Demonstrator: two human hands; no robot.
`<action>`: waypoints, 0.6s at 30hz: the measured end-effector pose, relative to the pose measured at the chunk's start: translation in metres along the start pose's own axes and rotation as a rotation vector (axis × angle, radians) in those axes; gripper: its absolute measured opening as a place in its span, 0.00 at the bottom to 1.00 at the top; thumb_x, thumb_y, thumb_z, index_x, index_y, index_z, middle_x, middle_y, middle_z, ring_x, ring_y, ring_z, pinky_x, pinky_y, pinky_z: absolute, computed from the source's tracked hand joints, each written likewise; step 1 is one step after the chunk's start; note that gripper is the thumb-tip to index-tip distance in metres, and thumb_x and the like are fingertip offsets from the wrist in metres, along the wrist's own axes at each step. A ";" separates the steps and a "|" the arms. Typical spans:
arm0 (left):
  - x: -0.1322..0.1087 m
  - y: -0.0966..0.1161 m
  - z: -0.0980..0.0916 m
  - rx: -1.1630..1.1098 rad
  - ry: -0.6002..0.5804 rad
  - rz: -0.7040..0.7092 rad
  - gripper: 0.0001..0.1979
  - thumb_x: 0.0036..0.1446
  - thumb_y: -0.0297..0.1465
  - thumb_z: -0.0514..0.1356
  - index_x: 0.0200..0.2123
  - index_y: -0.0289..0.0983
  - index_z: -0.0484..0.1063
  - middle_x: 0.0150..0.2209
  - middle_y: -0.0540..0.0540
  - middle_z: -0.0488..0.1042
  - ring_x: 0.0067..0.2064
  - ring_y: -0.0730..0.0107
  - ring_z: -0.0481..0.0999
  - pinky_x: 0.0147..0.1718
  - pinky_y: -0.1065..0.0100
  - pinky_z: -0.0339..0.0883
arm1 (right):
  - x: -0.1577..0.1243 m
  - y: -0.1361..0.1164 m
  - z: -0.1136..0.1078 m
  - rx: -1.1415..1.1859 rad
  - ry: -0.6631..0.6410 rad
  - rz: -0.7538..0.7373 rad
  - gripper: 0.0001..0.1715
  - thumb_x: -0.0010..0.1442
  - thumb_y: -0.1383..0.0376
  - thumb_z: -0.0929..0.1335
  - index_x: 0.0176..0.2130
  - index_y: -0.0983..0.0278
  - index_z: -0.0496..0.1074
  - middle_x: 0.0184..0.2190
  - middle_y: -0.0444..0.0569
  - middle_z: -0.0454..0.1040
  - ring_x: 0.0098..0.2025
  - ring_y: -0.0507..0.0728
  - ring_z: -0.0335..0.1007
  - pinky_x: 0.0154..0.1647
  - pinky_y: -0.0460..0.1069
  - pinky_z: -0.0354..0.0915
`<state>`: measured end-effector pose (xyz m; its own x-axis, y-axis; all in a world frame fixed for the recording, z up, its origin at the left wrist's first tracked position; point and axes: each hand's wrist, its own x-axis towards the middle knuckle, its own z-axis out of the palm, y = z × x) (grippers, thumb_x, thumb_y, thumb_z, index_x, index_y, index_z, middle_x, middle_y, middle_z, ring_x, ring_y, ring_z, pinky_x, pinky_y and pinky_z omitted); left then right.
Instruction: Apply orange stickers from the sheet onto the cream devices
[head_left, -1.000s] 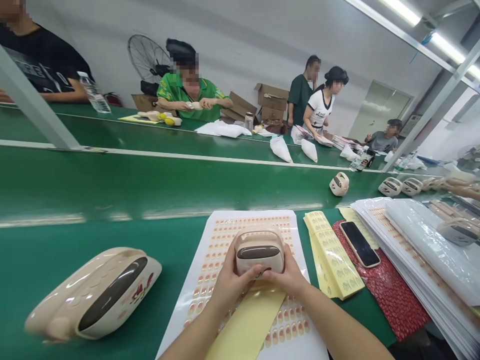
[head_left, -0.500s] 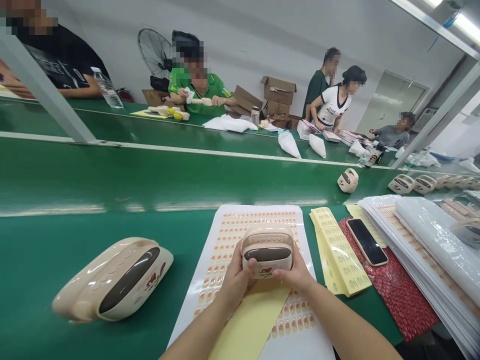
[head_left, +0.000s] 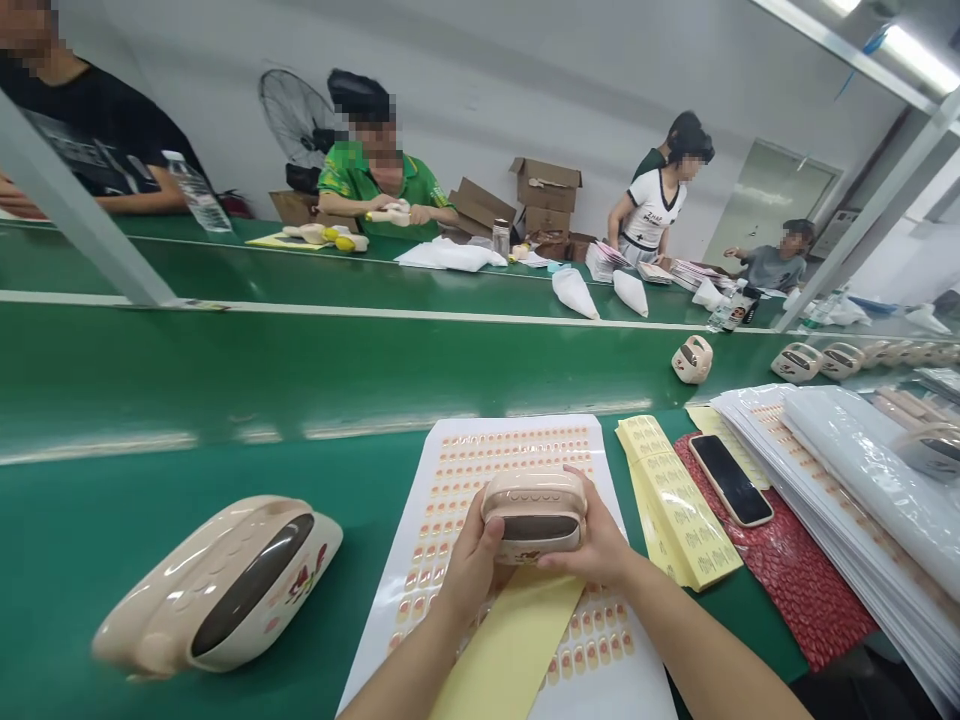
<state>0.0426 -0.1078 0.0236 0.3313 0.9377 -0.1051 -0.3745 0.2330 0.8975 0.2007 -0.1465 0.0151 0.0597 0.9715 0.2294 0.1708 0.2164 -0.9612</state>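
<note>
Between my two hands is a small beige plastic device with a dark oval window, a row of small bumps on top and a red printed picture low on its front. My left hand grips its left side, thumb on the front. My right hand wraps the right side, with its thumb at the lower front edge. Under the device lie a yellow paper strip and a white sheet of small oval stickers. A second beige device rests on the green table to the left.
Right of the sheet are yellow label sheets, a phone on red bubble wrap, and stacked sheets in plastic. More beige devices line the green belt ahead. A slanted metal post stands at left; people work opposite.
The held device has tipped so its top faces me more and its printed front shows less. My right fingers have moved up over its upper right corner. The view has shifted slightly.
</note>
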 end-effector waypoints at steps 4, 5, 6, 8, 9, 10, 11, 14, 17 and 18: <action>0.000 0.000 -0.001 0.082 -0.033 0.030 0.38 0.41 0.56 0.64 0.49 0.37 0.62 0.44 0.42 0.68 0.50 0.51 0.65 0.44 0.62 0.65 | -0.002 -0.008 -0.003 -0.078 0.009 -0.082 0.56 0.41 0.42 0.71 0.59 0.64 0.50 0.49 0.55 0.64 0.52 0.65 0.60 0.56 0.58 0.54; 0.000 0.000 -0.001 0.098 -0.025 0.042 0.37 0.42 0.55 0.63 0.48 0.37 0.62 0.44 0.41 0.68 0.50 0.51 0.65 0.44 0.63 0.65 | -0.003 -0.010 -0.002 -0.095 0.038 -0.099 0.49 0.46 0.41 0.69 0.56 0.64 0.55 0.48 0.55 0.66 0.50 0.64 0.62 0.53 0.57 0.57; 0.001 0.000 -0.001 0.112 -0.014 0.052 0.36 0.43 0.55 0.62 0.47 0.36 0.63 0.44 0.41 0.68 0.51 0.51 0.65 0.44 0.63 0.65 | -0.004 -0.013 -0.001 -0.126 0.078 -0.120 0.40 0.50 0.41 0.66 0.52 0.64 0.60 0.46 0.55 0.66 0.48 0.63 0.63 0.51 0.57 0.59; 0.002 -0.001 -0.001 0.135 -0.004 0.051 0.36 0.41 0.55 0.63 0.46 0.36 0.64 0.44 0.40 0.68 0.50 0.49 0.65 0.41 0.62 0.66 | -0.005 -0.020 0.001 -0.240 0.163 -0.175 0.28 0.57 0.44 0.61 0.44 0.63 0.67 0.41 0.54 0.67 0.45 0.62 0.64 0.47 0.56 0.61; 0.003 -0.001 0.000 0.138 -0.001 0.044 0.36 0.40 0.55 0.63 0.45 0.35 0.65 0.44 0.40 0.68 0.49 0.48 0.66 0.40 0.62 0.67 | -0.005 -0.025 0.002 -0.318 0.208 -0.203 0.24 0.58 0.46 0.61 0.40 0.63 0.69 0.38 0.54 0.67 0.43 0.61 0.64 0.45 0.56 0.61; 0.003 -0.001 0.001 0.133 0.004 0.038 0.37 0.39 0.55 0.64 0.45 0.35 0.65 0.44 0.40 0.68 0.48 0.48 0.67 0.38 0.63 0.67 | -0.004 -0.029 0.002 -0.394 0.248 -0.221 0.22 0.59 0.48 0.61 0.38 0.62 0.70 0.36 0.54 0.66 0.41 0.61 0.63 0.44 0.55 0.61; 0.003 -0.001 0.001 0.122 0.014 0.030 0.37 0.38 0.55 0.64 0.45 0.36 0.65 0.44 0.41 0.68 0.47 0.49 0.67 0.37 0.63 0.67 | -0.004 -0.034 0.003 -0.453 0.275 -0.226 0.19 0.58 0.51 0.61 0.36 0.62 0.70 0.34 0.53 0.65 0.39 0.60 0.63 0.41 0.55 0.61; 0.003 0.001 0.002 0.100 0.061 0.010 0.37 0.38 0.55 0.63 0.46 0.37 0.63 0.45 0.43 0.68 0.48 0.51 0.67 0.36 0.66 0.67 | -0.001 -0.047 0.004 -0.472 0.267 -0.127 0.11 0.53 0.57 0.65 0.31 0.63 0.69 0.28 0.49 0.63 0.31 0.56 0.61 0.32 0.51 0.60; 0.002 0.005 0.002 0.113 0.044 -0.018 0.40 0.35 0.57 0.64 0.46 0.38 0.62 0.46 0.43 0.67 0.46 0.52 0.68 0.33 0.67 0.67 | 0.006 -0.059 0.005 -0.291 0.200 0.115 0.09 0.44 0.61 0.69 0.25 0.63 0.66 0.23 0.43 0.63 0.26 0.52 0.58 0.25 0.46 0.55; 0.001 0.006 0.002 0.103 0.034 -0.024 0.41 0.35 0.58 0.64 0.46 0.38 0.61 0.45 0.43 0.67 0.44 0.53 0.69 0.30 0.68 0.67 | 0.009 -0.062 0.005 -0.222 0.184 0.193 0.11 0.42 0.62 0.70 0.24 0.63 0.65 0.21 0.41 0.63 0.24 0.51 0.57 0.24 0.45 0.53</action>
<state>0.0426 -0.1059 0.0297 0.3090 0.9408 -0.1396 -0.2758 0.2290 0.9335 0.1857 -0.1507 0.0763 0.2849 0.9544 0.0896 0.3476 -0.0158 -0.9375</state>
